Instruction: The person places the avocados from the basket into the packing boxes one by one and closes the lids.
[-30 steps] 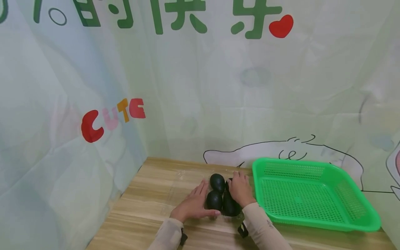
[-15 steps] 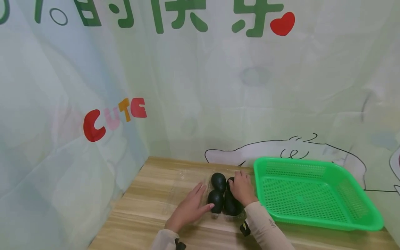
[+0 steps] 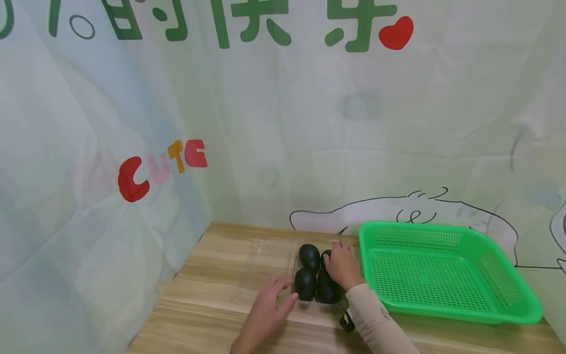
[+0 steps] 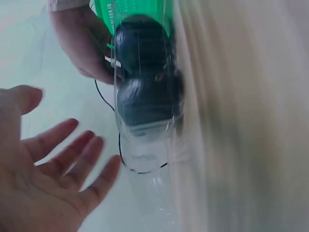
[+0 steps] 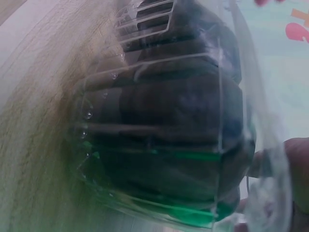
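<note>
Several dark avocados sit in a clear plastic clamshell box (image 3: 305, 306) on the wooden table. Two form the left column, a rear avocado (image 3: 309, 257) and a front avocado (image 3: 305, 284). A third avocado (image 3: 327, 289) lies front right. My right hand (image 3: 342, 268) grips the back-right avocado (image 3: 326, 254), thumb on its left side and fingers over it, hiding most of it. My left hand (image 3: 267, 306) is spread just left of the box, holding nothing. In the left wrist view its fingers (image 4: 96, 191) are loosely extended beside the box wall.
A green perforated plastic basket (image 3: 424, 280) stands just right of the box. The box's clear lid (image 3: 261, 268) lies folded out to the left. A printed cloth backdrop (image 3: 283, 147) rises behind the table (image 3: 194, 305) and along its left side.
My left hand has drawn back from the left avocados toward the front left, its thumb coming off them. My right hand has stayed at the back-right avocado.
</note>
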Action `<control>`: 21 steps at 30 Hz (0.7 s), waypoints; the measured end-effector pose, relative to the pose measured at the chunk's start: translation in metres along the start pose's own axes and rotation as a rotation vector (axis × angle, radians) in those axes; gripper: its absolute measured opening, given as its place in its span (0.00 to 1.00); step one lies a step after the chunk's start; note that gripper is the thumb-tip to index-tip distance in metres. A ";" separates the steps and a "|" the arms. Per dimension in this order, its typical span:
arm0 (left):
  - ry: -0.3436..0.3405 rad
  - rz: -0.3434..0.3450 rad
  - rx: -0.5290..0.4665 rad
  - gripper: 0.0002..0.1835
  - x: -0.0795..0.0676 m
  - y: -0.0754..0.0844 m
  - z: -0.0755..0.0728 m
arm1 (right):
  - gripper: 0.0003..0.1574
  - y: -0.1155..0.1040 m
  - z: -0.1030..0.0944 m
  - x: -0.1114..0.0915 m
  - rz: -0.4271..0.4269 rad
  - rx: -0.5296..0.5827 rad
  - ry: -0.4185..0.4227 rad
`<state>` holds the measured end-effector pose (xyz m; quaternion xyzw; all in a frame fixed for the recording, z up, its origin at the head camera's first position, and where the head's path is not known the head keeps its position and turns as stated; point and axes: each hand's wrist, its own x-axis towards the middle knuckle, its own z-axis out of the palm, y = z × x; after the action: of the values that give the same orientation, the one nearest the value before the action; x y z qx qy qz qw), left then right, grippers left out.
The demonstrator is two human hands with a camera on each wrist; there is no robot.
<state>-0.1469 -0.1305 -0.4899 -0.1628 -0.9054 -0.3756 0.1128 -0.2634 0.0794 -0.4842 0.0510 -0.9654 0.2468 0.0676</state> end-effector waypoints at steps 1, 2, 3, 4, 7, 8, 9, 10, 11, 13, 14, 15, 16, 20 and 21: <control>0.005 -0.006 -0.031 0.16 -0.003 0.001 0.001 | 0.31 0.000 0.000 0.000 0.001 0.003 0.001; 0.005 -0.018 -0.062 0.14 -0.006 0.002 0.001 | 0.31 0.000 0.000 0.000 0.002 0.006 0.002; -0.002 -0.043 -0.102 0.12 -0.009 0.002 0.002 | 0.31 0.001 0.000 0.000 0.003 0.011 0.001; -0.013 -0.074 -0.146 0.11 -0.011 0.002 0.002 | 0.31 0.001 0.000 0.000 0.003 0.014 0.003; -0.079 -0.239 -0.341 0.13 -0.019 0.002 0.005 | 0.30 0.001 0.000 0.001 -0.004 0.015 0.013; -0.099 -0.303 -0.417 0.14 -0.021 0.001 0.006 | 0.30 0.002 0.000 0.001 -0.004 0.015 0.015; -0.117 -0.363 -0.485 0.16 -0.022 0.000 0.007 | 0.30 0.002 0.000 0.001 -0.003 0.014 0.018; -0.130 -0.421 -0.558 0.17 -0.023 -0.002 0.008 | 0.30 0.002 0.000 0.002 -0.002 0.015 0.020; -0.144 -0.474 -0.640 0.19 -0.024 -0.003 0.009 | 0.30 0.002 0.000 0.002 -0.006 0.014 0.025; -0.170 -0.569 -0.801 0.23 -0.024 -0.008 0.009 | 0.30 0.002 0.000 0.004 -0.003 0.016 0.023; -0.177 -0.609 -0.876 0.25 -0.023 -0.010 0.009 | 0.31 0.002 0.000 0.004 -0.001 0.018 0.020; -0.181 -0.647 -0.957 0.26 -0.023 -0.013 0.009 | 0.31 0.002 0.000 0.005 -0.003 0.015 0.021; -0.179 -0.681 -1.044 0.28 -0.023 -0.016 0.009 | 0.31 0.002 0.000 0.005 -0.005 0.013 0.020; -0.142 -0.746 -1.286 0.33 -0.025 -0.027 0.006 | 0.33 0.003 0.001 0.005 -0.008 0.010 0.018; -0.124 -0.751 -1.329 0.34 -0.026 -0.029 0.006 | 0.33 0.003 0.002 0.005 -0.008 0.011 0.017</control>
<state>-0.1346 -0.1507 -0.5215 0.1015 -0.4884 -0.8444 -0.1950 -0.2687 0.0809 -0.4862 0.0532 -0.9631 0.2523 0.0768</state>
